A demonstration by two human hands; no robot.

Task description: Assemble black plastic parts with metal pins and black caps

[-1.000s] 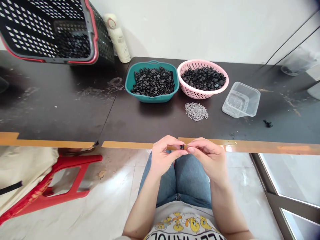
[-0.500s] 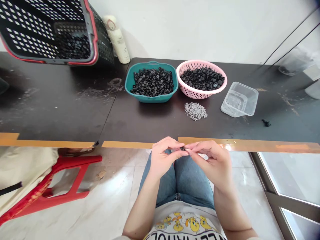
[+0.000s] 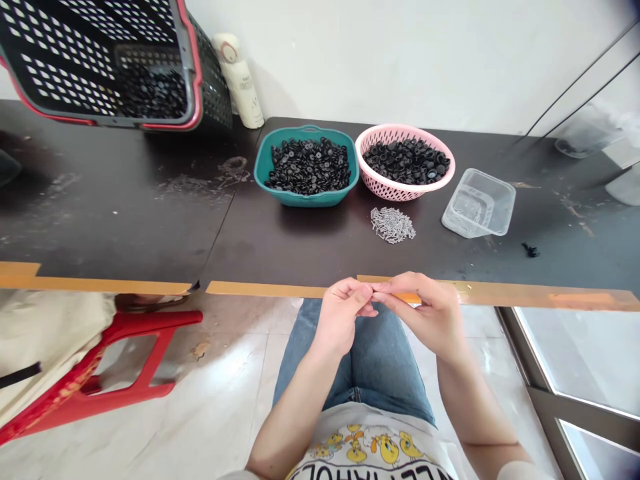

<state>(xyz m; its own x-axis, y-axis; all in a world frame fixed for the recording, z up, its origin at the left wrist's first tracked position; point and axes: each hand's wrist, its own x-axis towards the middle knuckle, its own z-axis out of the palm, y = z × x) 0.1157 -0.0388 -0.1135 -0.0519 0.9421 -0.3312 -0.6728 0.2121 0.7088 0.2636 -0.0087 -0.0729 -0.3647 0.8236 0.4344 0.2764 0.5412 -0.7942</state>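
My left hand (image 3: pixel 343 313) and my right hand (image 3: pixel 425 310) meet at the fingertips over my lap, just at the table's front edge. Thumb and index finger of each hand are pinched together. Whatever lies between them is covered by the fingers. Beyond my hands on the dark table, a loose pile of small silvery metal pins or screws (image 3: pixel 393 225) lies in front of a pink basket (image 3: pixel 395 192) of black cap-like parts. Left of it, a teal basin (image 3: pixel 310 199) holds many small black discs with centre holes.
A clear plastic tub (image 3: pixel 493 197) stands at the right, near a small black piece (image 3: pixel 531 251). A large dark crate (image 3: pixel 210 73) with black parts lies at the back left beside a cream bottle (image 3: pixel 243 87). Tape (image 3: pixel 265 289) lines the table edge; a red stool (image 3: pixel 150 327) stands left.
A small black part with a thin shaft showed between my fingertips earlier; now the fingers hide it. My left hand has turned and shifted slightly right, closing up against the right fingertips.
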